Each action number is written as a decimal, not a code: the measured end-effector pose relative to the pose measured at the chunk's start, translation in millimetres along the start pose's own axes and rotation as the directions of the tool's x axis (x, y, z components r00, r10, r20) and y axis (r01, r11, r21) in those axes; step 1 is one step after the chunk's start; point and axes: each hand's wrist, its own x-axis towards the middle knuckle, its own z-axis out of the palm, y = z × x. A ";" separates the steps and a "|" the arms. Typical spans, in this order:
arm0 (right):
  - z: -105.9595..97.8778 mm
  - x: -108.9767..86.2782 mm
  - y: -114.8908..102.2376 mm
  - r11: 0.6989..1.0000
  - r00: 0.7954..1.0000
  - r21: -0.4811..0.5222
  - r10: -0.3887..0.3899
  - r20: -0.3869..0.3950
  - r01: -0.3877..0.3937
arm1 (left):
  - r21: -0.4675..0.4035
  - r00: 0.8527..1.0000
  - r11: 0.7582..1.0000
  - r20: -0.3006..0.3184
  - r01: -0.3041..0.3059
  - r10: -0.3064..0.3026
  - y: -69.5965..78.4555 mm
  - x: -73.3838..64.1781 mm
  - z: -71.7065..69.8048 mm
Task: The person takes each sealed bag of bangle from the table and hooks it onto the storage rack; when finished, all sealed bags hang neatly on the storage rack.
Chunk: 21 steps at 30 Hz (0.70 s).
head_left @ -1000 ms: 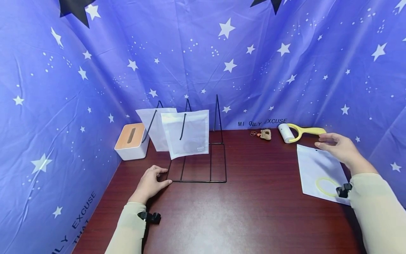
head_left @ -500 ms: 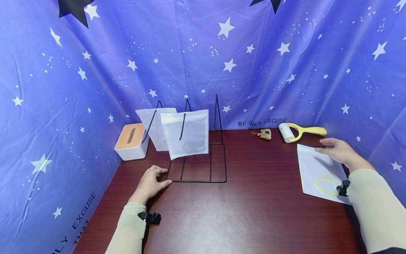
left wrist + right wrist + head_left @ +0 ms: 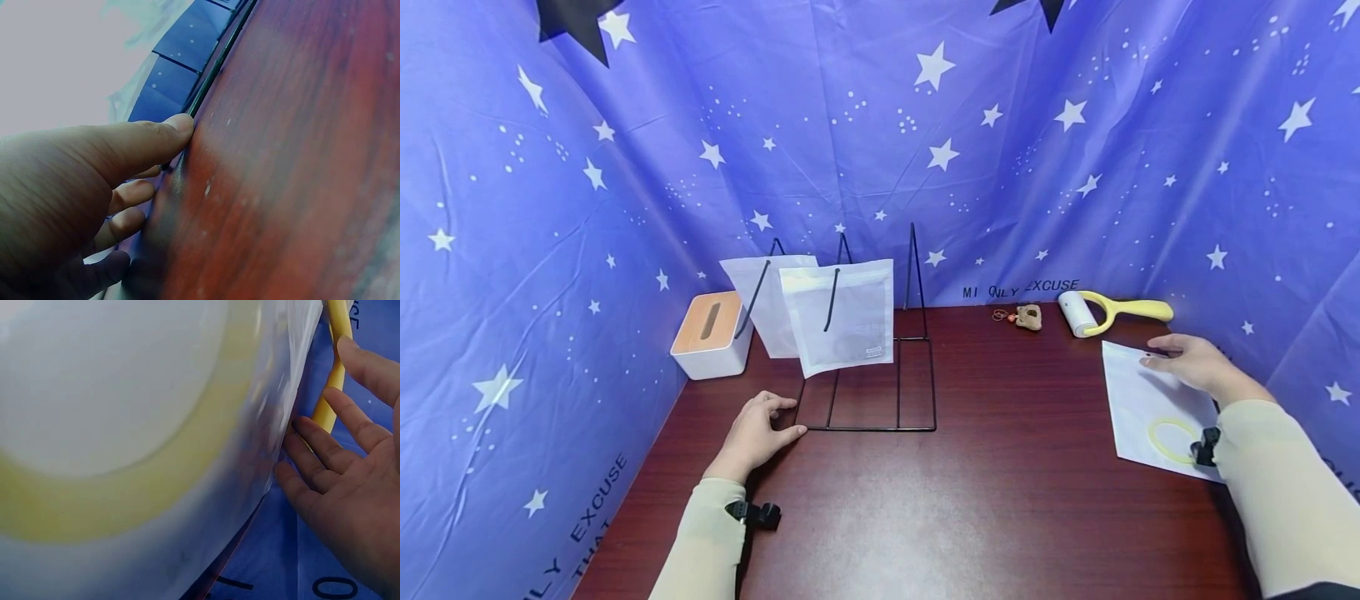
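Note:
In the head view a black wire rack [image 3: 917, 429] stands on the dark red table [image 3: 1000, 500]. Two white translucent zip bags hang on it: a front bag [image 3: 853, 321] and a rear bag [image 3: 767, 287]. My left hand [image 3: 751, 429] holds the rack's front left corner, thumb on the front wire and fingertips by the side wire. At the right lies another white bag [image 3: 1131, 408] with a yellow ring [image 3: 1156, 433] showing on it. Over its upper right part is my right hand [image 3: 1198, 367], fingers extended and apart; whether they touch the bag is unclear.
A white tissue box [image 3: 707, 342] with a wooden lid stands left of the rack. Behind the flat bag lies a yellow-handled lint roller [image 3: 1112, 310]. A small brown plush charm [image 3: 1028, 317] is at the back edge. Blue starry cloth [image 3: 865, 125] surrounds the table.
My right hand has moved from beside the lint roller's handle toward me and slightly left, over the flat bag. My left hand has stayed at the rack's corner.

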 end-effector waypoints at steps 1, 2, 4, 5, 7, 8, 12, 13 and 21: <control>0.7 -0.2 -0.3 1.000 1.000 -0.008 -0.003 0.001 0.003 | 0.000 1.000 1.000 0.000 0.000 0.000 -0.2 0.0 0.0; 1.2 0.0 -0.4 1.000 1.000 -0.016 -0.007 0.005 0.007 | 0.000 1.000 1.000 0.000 0.000 0.000 -0.3 0.0 0.1; 2.3 -0.5 -1.5 0.999 1.000 -0.033 -0.002 0.018 0.003 | 0.000 1.000 1.000 -0.002 -0.002 0.002 -0.6 0.0 0.2; 2.7 -1.1 -2.7 0.999 1.000 -0.041 0.002 0.025 -0.001 | 0.001 1.000 1.000 -0.002 -0.003 0.003 -0.6 0.0 0.2; 3.5 -1.5 -4.9 0.999 0.999 -0.052 0.009 0.041 -0.007 | 0.002 1.000 1.000 -0.003 -0.005 0.005 -0.6 -0.1 0.3; 3.8 -1.2 -5.7 0.998 0.999 -0.058 0.014 0.048 -0.012 | 0.001 1.000 1.000 -0.003 -0.006 0.006 -0.6 -0.1 0.2; 4.8 0.5 -9.1 0.994 0.998 -0.104 0.022 0.058 -0.016 | -0.001 1.000 1.000 -0.004 -0.005 0.005 0.0 -0.3 0.1; 4.8 1.2 -9.4 0.994 0.998 -0.109 0.025 0.057 -0.019 | -0.001 1.000 1.000 -0.003 -0.005 0.005 0.2 -0.4 0.0; -1.3 6.6 -3.4 0.988 0.999 -0.149 0.036 0.030 -0.031 | -0.005 1.000 1.000 0.003 -0.002 0.002 1.0 -0.9 -0.3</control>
